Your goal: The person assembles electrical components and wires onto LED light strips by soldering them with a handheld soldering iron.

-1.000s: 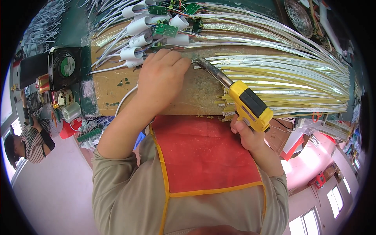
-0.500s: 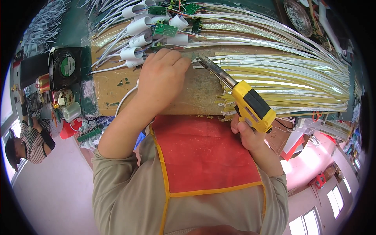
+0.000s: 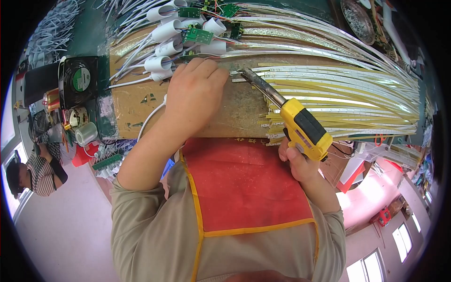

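My right hand (image 3: 299, 162) grips a yellow and black soldering iron (image 3: 305, 128), whose metal tip (image 3: 244, 73) reaches up-left to a white strip on the worn wooden board (image 3: 235, 110). My left hand (image 3: 195, 91) lies fingers-down on the board just left of the tip, pressing on the strip and wire ends; what is under the fingers is hidden. A white cable (image 3: 150, 120) runs out from under that hand. Long yellow and white light strips (image 3: 347, 94) fan out to the right.
White tube-shaped parts (image 3: 162, 51) and small green circuit boards (image 3: 197, 35) lie above my left hand. A black fan (image 3: 77, 80) and a roll of tape (image 3: 86, 134) sit at the left. Another person (image 3: 35, 171) is at the lower left. A red apron (image 3: 244, 181) covers my front.
The soldering iron's tip has stayed at the strip; both hands have barely moved.
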`<state>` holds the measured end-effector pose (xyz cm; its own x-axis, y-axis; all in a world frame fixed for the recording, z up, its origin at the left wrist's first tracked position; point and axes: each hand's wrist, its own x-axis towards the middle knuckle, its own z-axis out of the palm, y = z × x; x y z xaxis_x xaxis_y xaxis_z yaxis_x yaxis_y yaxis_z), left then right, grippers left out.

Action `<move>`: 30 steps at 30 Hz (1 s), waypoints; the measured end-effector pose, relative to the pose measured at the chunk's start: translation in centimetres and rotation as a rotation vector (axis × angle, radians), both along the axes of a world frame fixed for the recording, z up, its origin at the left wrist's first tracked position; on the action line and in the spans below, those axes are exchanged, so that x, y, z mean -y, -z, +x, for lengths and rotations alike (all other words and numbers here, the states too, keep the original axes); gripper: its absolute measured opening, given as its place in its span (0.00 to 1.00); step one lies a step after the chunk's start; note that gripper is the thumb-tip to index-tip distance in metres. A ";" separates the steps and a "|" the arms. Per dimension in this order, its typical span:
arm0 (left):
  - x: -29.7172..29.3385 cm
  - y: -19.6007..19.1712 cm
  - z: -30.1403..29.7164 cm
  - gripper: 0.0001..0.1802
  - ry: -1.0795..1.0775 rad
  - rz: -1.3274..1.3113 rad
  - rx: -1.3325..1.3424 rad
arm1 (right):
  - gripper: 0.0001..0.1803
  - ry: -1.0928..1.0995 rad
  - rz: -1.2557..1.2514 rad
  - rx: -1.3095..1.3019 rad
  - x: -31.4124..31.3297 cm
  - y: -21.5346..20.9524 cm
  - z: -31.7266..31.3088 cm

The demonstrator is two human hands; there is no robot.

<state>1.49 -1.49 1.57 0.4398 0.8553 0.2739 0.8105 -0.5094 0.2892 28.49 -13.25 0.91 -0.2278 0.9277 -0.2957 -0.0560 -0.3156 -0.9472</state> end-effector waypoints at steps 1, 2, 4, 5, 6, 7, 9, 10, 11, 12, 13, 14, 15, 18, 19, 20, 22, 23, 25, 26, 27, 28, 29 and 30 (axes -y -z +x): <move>0.0 0.0 0.0 0.06 0.000 -0.003 -0.005 | 0.34 -0.002 -0.004 -0.002 0.0 0.0 0.0; 0.0 0.0 0.0 0.06 0.000 -0.003 -0.005 | 0.34 -0.006 -0.008 -0.005 0.0 -0.1 0.0; 0.0 0.1 0.0 0.06 0.000 -0.002 -0.004 | 0.34 -0.003 -0.011 -0.007 0.0 0.0 0.0; 0.0 0.0 0.0 0.06 -0.002 -0.002 -0.005 | 0.34 -0.003 -0.015 -0.009 0.0 0.0 0.0; 0.0 0.0 0.0 0.06 -0.005 0.004 -0.006 | 0.34 -0.004 -0.014 -0.010 0.0 0.1 0.0; 0.0 -0.1 0.0 0.05 -0.009 0.011 -0.007 | 0.34 -0.006 -0.017 -0.015 0.0 0.1 0.1; 0.0 0.0 0.1 0.05 -0.010 0.010 -0.008 | 0.34 -0.006 -0.021 -0.018 0.1 0.1 0.1; 0.0 0.0 0.1 0.05 -0.013 0.009 -0.008 | 0.34 -0.005 -0.013 -0.015 0.1 0.2 0.1; 0.0 -0.1 0.2 0.05 -0.012 0.008 -0.009 | 0.34 -0.004 -0.006 -0.012 0.1 0.2 0.1; -0.1 -0.3 0.2 0.05 -0.016 0.001 -0.017 | 0.34 -0.004 -0.006 -0.013 0.1 0.2 0.1; -0.1 -0.4 0.3 0.06 -0.019 -0.007 -0.025 | 0.34 -0.006 -0.004 -0.014 0.1 0.2 0.1; -0.1 -0.4 0.3 0.06 -0.019 -0.007 -0.025 | 0.33 -0.009 -0.001 -0.015 0.1 0.2 0.1; -0.1 -0.3 0.3 0.05 -0.022 0.010 -0.021 | 0.33 -0.009 -0.001 -0.015 0.1 0.2 0.1; -0.1 -0.3 0.4 0.05 -0.024 0.031 -0.006 | 0.33 -0.003 -0.001 -0.020 0.1 0.2 0.1; -0.2 -0.3 0.5 0.05 -0.023 0.036 0.005 | 0.33 -0.015 -0.010 -0.022 0.1 0.2 0.2; -0.2 -0.2 0.5 0.05 -0.023 0.035 0.004 | 0.33 -0.028 -0.019 -0.026 0.1 0.3 0.3; -0.1 0.1 0.5 0.06 -0.035 0.052 0.010 | 0.21 0.021 -0.041 -0.050 -0.1 -0.3 -0.1; -0.1 0.1 0.5 0.06 -0.035 0.051 0.010 | 0.10 0.070 -0.063 -0.072 -0.2 -0.5 -0.2; -0.2 0.2 0.6 0.06 -0.048 0.044 0.021 | 0.21 0.021 -0.036 -0.023 0.1 0.1 0.1; -0.2 0.2 0.6 0.06 -0.048 0.044 0.021 | 0.32 -0.029 -0.008 0.025 0.2 0.3 0.2; -0.2 0.2 0.6 0.06 -0.046 0.040 0.025 | 0.32 -0.029 -0.009 0.026 0.1 0.3 0.2; -0.2 0.2 0.6 0.06 -0.045 0.036 0.029 | 0.31 -0.027 -0.006 0.026 0.0 0.2 0.1; -0.2 0.2 0.6 0.06 -0.046 0.036 0.028 | 0.30 -0.025 -0.002 0.027 -0.1 0.1 0.0; -0.2 0.2 0.6 0.06 -0.046 0.037 0.035 | 0.30 -0.026 -0.003 0.027 -0.1 0.1 0.0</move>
